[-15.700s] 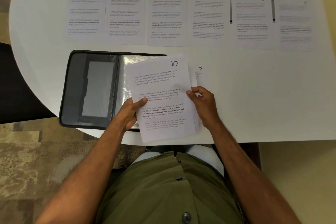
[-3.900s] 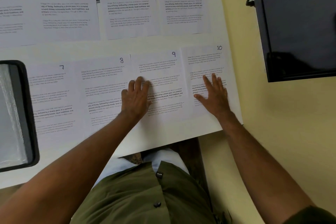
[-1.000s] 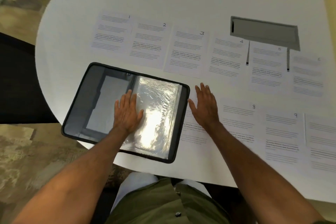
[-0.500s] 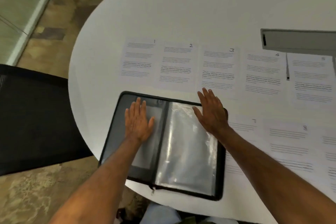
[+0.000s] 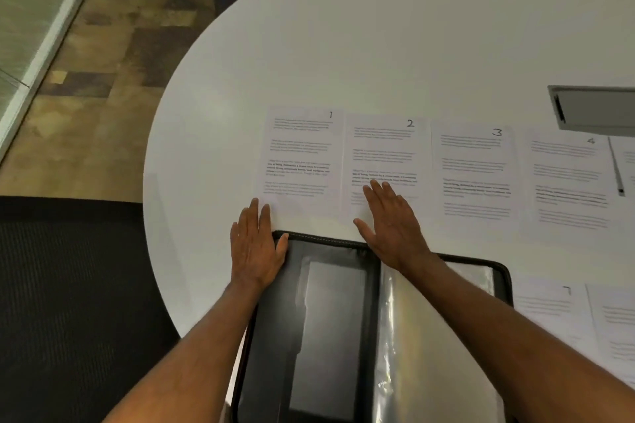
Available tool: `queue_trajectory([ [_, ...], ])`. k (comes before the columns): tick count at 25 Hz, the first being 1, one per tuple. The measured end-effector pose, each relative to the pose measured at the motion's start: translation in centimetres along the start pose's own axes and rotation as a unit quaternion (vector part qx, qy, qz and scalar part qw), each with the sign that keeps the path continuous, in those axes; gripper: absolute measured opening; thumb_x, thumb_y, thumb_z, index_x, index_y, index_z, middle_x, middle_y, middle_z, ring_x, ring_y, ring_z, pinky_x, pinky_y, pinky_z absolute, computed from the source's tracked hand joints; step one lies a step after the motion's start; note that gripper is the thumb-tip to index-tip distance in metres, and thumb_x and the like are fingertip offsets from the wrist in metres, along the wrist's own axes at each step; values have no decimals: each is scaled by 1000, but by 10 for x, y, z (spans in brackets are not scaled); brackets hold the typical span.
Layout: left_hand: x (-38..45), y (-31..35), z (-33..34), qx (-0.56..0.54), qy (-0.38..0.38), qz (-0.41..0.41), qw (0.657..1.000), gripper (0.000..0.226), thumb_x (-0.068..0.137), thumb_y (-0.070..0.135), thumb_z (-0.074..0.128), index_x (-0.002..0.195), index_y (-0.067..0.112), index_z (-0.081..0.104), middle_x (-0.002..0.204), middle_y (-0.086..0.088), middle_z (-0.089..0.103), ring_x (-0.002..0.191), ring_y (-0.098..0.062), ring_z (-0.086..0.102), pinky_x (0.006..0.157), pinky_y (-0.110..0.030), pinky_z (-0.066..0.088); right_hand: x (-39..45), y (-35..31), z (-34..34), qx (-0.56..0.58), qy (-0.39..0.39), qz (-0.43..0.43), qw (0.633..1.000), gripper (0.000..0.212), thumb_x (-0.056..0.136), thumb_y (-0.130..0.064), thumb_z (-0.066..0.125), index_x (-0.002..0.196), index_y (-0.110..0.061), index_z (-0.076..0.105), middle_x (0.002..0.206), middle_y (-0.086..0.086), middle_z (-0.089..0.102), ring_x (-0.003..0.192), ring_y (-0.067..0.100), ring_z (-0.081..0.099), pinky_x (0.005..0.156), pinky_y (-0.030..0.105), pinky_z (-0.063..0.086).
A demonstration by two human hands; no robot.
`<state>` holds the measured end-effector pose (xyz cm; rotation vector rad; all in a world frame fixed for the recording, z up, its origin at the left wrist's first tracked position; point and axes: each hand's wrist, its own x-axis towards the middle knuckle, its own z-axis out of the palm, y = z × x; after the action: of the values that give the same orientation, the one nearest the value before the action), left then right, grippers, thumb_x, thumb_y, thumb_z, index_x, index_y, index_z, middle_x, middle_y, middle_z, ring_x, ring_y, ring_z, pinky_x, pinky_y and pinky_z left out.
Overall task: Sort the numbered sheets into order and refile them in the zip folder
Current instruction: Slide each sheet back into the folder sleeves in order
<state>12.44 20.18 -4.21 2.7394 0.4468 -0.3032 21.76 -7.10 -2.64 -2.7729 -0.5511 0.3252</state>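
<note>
Numbered white sheets lie in a row on the white table: sheet 1 (image 5: 299, 154), sheet 2 (image 5: 386, 151), sheet 3 (image 5: 476, 172) and sheet 4 (image 5: 567, 182). Sheet 7 (image 5: 546, 309) lies nearer me on the right. The black zip folder (image 5: 330, 330) lies open in front of me, with clear plastic sleeves on its right half. My left hand (image 5: 256, 249) lies flat with straight fingers, its fingertips at the lower left corner of sheet 1 and its thumb at the folder's far corner. My right hand (image 5: 391, 225) lies flat on the lower part of sheet 2.
A grey cable hatch (image 5: 594, 110) is set into the table (image 5: 378, 45) at the right. A dark chair (image 5: 68, 302) stands at the left by the table's rounded edge. Another sheet (image 5: 615, 330) lies at the right edge. Patterned carpet covers the floor.
Both hands have moved from the open folder away from me to the row of sheets, the left to sheet 1 and the right onto sheet 2. The view has swung left.
</note>
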Motion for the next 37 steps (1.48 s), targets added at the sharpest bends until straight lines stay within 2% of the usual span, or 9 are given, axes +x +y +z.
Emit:
queue_trajectory([
  [5,53,-14,-2,-43,13,-8,999,75,103,48,47,163,12,17,172,-10,5,157,-33,9,128,-49,12,65,-17,2,-14,-25,10,1000,77,104,-56,42,164,-14,16,172,5,11,159,24,6,128,43,9],
  [10,103,-11,4,-89,25,2,996,78,104,45,48,164,12,11,172,-8,-2,159,-28,3,129,-41,7,141,-20,1,-30,-38,20,999,85,102,-61,42,164,-12,12,172,6,8,159,24,3,128,43,9],
  [14,132,-8,13,-75,30,10,997,79,103,50,45,164,12,12,172,-9,0,159,-29,5,128,-43,7,199,-19,0,-36,-45,25,998,93,98,-67,45,164,-11,11,172,7,10,159,25,7,128,44,13],
  [18,150,-3,25,-44,52,4,998,81,99,59,31,162,11,19,171,-12,9,157,-33,12,126,-48,4,242,-14,3,-39,-54,24,997,98,95,-69,50,164,-11,10,172,7,9,159,24,7,128,45,13],
  [25,157,-5,50,10,88,-3,996,79,103,60,23,164,10,14,172,-10,7,159,-27,4,127,-54,5,269,-3,26,-79,-61,12,995,110,90,-83,35,163,-8,2,172,11,1,159,24,-4,129,47,-1],
  [30,157,-3,54,38,97,-5,995,78,104,57,26,164,8,13,172,-11,6,159,-26,2,127,-54,4,266,-8,36,-80,-35,-20,996,107,92,-82,33,164,-7,5,172,12,6,159,25,-2,129,47,-2],
  [33,158,-3,54,43,97,-7,994,79,104,57,26,164,8,12,172,-11,6,159,-25,1,127,-54,3,258,-17,34,-14,-23,-32,999,99,94,-71,48,164,-10,11,171,8,17,159,23,8,129,42,5],
  [35,158,-4,54,45,97,-7,994,79,104,57,27,164,8,12,172,-11,5,159,-25,1,127,-54,3,248,-30,30,58,-3,-17,998,94,93,-62,60,163,-15,18,166,4,32,154,21,25,126,40,21],
  [37,157,-4,54,44,96,-6,994,78,104,57,26,164,9,12,172,-11,6,159,-26,2,128,-53,3,232,-45,25,155,2,21,988,91,91,-55,68,162,-23,21,158,-5,45,141,15,43,116,36,38],
])
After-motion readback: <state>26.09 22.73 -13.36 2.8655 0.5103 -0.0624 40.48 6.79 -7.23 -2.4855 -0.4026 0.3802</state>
